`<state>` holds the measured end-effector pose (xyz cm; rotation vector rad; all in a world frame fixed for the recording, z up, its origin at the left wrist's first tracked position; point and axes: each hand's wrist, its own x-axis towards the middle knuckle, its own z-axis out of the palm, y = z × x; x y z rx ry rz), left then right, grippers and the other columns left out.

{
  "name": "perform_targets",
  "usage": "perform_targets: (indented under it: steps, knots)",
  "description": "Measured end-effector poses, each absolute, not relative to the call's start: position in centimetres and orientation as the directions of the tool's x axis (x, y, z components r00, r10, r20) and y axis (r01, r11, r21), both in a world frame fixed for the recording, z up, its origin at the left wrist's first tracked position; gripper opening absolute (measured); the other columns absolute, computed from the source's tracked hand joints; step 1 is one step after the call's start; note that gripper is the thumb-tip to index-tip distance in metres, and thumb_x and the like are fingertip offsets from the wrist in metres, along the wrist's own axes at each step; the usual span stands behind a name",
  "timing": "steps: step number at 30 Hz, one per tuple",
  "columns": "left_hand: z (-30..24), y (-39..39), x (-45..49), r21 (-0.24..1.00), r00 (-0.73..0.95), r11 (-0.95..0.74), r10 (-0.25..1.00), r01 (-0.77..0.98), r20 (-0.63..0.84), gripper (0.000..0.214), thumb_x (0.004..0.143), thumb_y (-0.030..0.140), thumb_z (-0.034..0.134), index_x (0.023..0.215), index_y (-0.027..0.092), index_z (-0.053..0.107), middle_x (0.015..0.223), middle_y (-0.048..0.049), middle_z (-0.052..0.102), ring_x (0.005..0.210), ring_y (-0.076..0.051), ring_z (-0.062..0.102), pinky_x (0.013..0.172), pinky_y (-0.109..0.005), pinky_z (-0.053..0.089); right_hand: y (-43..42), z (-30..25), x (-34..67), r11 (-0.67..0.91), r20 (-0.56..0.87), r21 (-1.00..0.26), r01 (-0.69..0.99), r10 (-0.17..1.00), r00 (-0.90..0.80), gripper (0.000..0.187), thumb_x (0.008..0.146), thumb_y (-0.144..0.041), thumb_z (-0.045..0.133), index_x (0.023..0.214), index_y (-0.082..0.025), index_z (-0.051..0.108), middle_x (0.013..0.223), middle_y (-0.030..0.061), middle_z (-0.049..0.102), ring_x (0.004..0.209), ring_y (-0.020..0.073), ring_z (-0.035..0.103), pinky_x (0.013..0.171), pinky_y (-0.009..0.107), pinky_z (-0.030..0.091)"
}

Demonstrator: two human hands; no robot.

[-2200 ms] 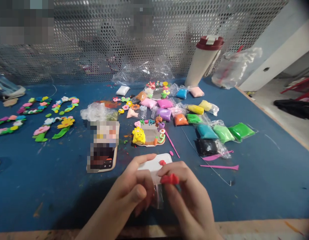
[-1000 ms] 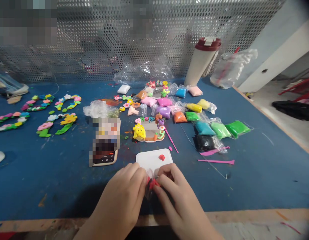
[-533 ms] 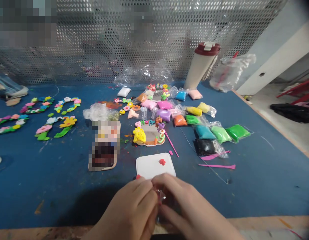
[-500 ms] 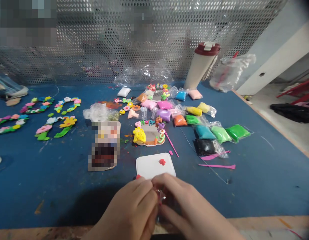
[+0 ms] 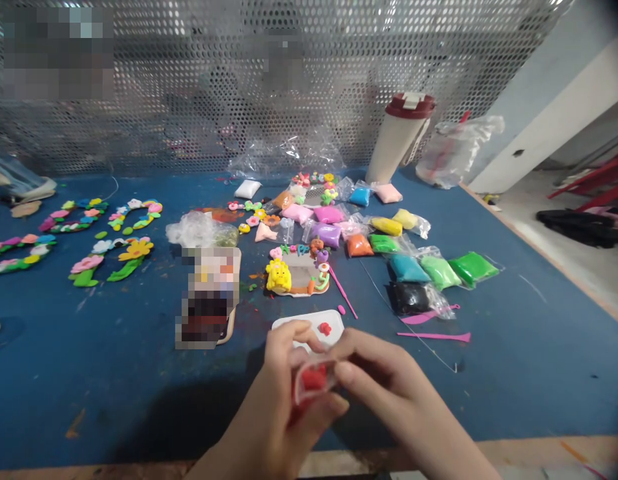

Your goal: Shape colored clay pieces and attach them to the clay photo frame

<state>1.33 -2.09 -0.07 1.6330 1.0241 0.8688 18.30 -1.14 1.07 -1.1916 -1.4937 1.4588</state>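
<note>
Both my hands are raised just above the near edge of the blue table (image 5: 113,373). My left hand (image 5: 283,407) and my right hand (image 5: 383,380) pinch a small clear plastic bag of red clay (image 5: 315,380) between their fingertips. Just beyond them lies a white plate (image 5: 301,325) with a small red clay piece (image 5: 325,328) on it. Farther back sits a clay model with a yellow figure (image 5: 279,275).
A phone (image 5: 207,297) lies left of the plate. Several bagged clay colours (image 5: 439,272) and pink tools (image 5: 433,337) lie to the right. Flower garlands (image 5: 109,257) are at the left, a white tumbler with red lid (image 5: 401,137) at the back. A perforated metal screen backs the table.
My hands had been pressed low together near the table edge; they have lifted and parted slightly, and the bag with red clay now shows between the fingers.
</note>
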Motion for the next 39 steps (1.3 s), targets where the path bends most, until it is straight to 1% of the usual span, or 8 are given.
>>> perform_targets:
  steps: [3,6,10,15,20,26,33,39]
  knots:
    - [0.5,-1.6,1.6,0.988,0.306,0.150,0.939,0.043,-0.156,0.029,0.091,0.048,0.053,0.098,0.021,0.047,0.088,-0.0024,0.063,0.077,-0.016,0.061,0.068,-0.024,0.050,-0.8,0.8,18.6,0.122,0.091,-0.988,0.098,0.957,-0.275,0.017,0.087,-0.032,0.062,0.103,-0.026,0.063,0.090,-0.0001,0.062,0.077,0.0138,0.057,0.069,0.026,0.046]
    - [0.8,-0.9,1.7,0.966,0.350,0.253,0.911,-0.050,-0.221,0.048,0.074,0.065,0.064,0.082,0.020,0.051,0.078,0.0008,0.058,0.069,-0.014,0.055,0.062,-0.023,0.046,-0.6,0.7,18.8,0.238,0.200,-0.963,0.123,0.944,-0.262,0.011,0.085,-0.026,0.066,0.096,-0.027,0.063,0.096,0.0014,0.061,0.086,0.0154,0.058,0.072,0.026,0.047]
    - [0.9,-0.3,1.8,0.968,0.350,0.250,0.906,0.009,-0.237,0.057,0.064,0.073,0.065,0.073,0.017,0.058,0.072,0.0009,0.055,0.066,-0.015,0.051,0.059,-0.024,0.042,-0.4,1.0,18.9,0.186,0.135,-0.970,0.155,0.946,-0.295,0.009,0.084,-0.027,0.067,0.085,-0.023,0.059,0.095,0.0029,0.061,0.090,0.0172,0.059,0.074,0.028,0.049]
    - [0.9,-0.6,2.0,0.949,0.377,0.316,0.879,-0.006,-0.291,0.050,0.081,0.066,0.053,0.072,0.017,0.058,0.068,-0.0006,0.059,0.063,-0.014,0.055,0.060,-0.024,0.044,-0.6,1.1,18.6,-0.026,-0.031,-0.999,0.020,0.954,-0.298,0.020,0.085,-0.025,0.064,0.073,-0.021,0.049,0.070,-0.0031,0.059,0.066,0.0124,0.060,0.062,0.024,0.049]
    - [0.9,-1.0,2.1,0.950,0.264,0.303,0.913,0.075,-0.312,0.037,0.092,0.047,0.047,0.068,0.019,0.052,0.061,0.0020,0.056,0.060,-0.014,0.055,0.057,-0.023,0.045,-0.9,0.5,17.7,-0.120,-0.089,-0.983,-0.136,0.973,-0.214,0.020,0.083,-0.025,0.065,0.074,-0.022,0.047,0.066,-0.0059,0.058,0.059,0.0103,0.060,0.058,0.022,0.050]
    - [1.3,-0.6,2.1,0.981,0.221,0.171,0.957,0.094,-0.188,0.018,0.089,0.034,0.055,0.082,0.019,0.062,0.083,-0.0006,0.067,0.076,-0.014,0.063,0.069,-0.023,0.050,-0.8,0.3,17.8,0.060,0.059,-0.997,0.047,0.998,-0.037,0.012,0.078,-0.020,0.070,0.078,-0.022,0.057,0.073,-0.0037,0.061,0.066,0.0110,0.059,0.060,0.021,0.050]
    - [1.2,-0.6,1.9,0.956,0.155,0.293,0.946,-0.028,-0.286,0.022,0.073,0.029,0.073,0.090,0.018,0.063,0.076,0.0001,0.072,0.070,-0.015,0.067,0.062,-0.020,0.052,-0.8,0.3,18.7,0.144,0.095,-0.942,0.302,0.980,-0.172,0.010,0.088,-0.023,0.061,0.082,-0.023,0.070,0.084,0.0017,0.070,0.081,0.0166,0.065,0.072,0.028,0.049]
    - [1.0,-0.6,2.0,0.943,0.225,0.333,0.919,0.004,-0.325,0.014,0.079,0.029,0.068,0.082,0.016,0.068,0.081,-0.0028,0.074,0.079,-0.017,0.069,0.073,-0.022,0.053,-0.9,0.3,18.8,0.169,0.129,-0.924,0.344,0.983,-0.134,0.012,0.087,-0.018,0.061,0.078,-0.022,0.068,0.079,-0.0005,0.067,0.075,0.0132,0.064,0.069,0.024,0.047]
